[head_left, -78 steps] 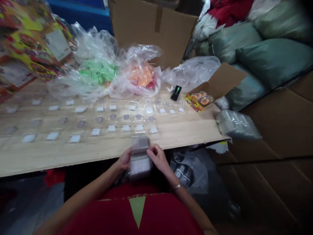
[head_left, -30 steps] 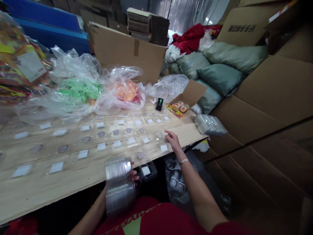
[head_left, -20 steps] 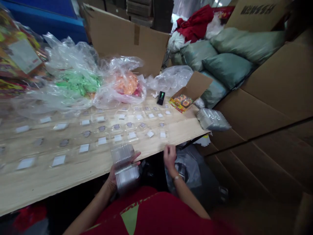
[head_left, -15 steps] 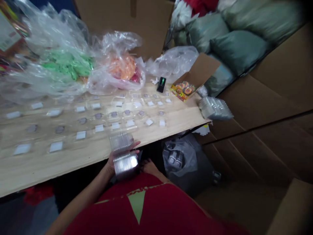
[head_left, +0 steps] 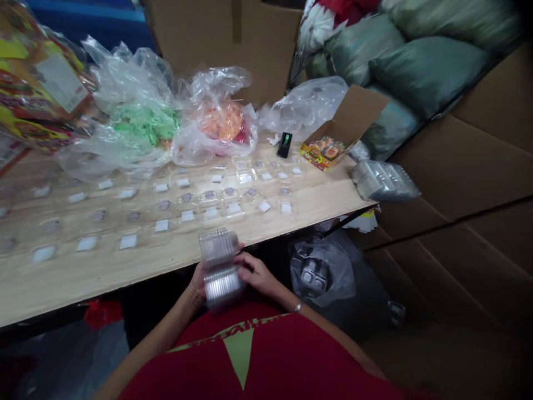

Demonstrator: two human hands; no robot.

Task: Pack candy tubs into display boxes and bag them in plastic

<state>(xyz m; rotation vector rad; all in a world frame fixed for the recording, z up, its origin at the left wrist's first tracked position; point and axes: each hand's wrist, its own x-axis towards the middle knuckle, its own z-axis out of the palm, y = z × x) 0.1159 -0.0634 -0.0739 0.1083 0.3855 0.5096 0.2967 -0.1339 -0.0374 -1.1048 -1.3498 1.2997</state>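
A nested stack of clear plastic clamshell packs (head_left: 218, 248), folded open into two ridged halves, is gripped by my left hand (head_left: 199, 279) at the table's front edge. My right hand (head_left: 257, 274) has its bent fingers on the right side of that stack; the fingertips are partly hidden by it. Open clamshell packs (head_left: 233, 208) lie in rows on the wooden table (head_left: 166, 256) beyond my hands. Many of them show a white rectangle in one half and a small greyish piece in the other.
Plastic bags with green pieces (head_left: 145, 125) and orange pieces (head_left: 225, 119) stand at the back. Near them are a black tape dispenser (head_left: 285, 145), an open display box (head_left: 322, 153) and more stacked clamshells (head_left: 385, 180). Below right hangs a plastic bag (head_left: 341, 272). Cardboard boxes (head_left: 478, 166) line the right.
My right hand has risen from near my waist to the right side of the clamshell stack. My left hand still holds the stack. The view has shifted slightly left.
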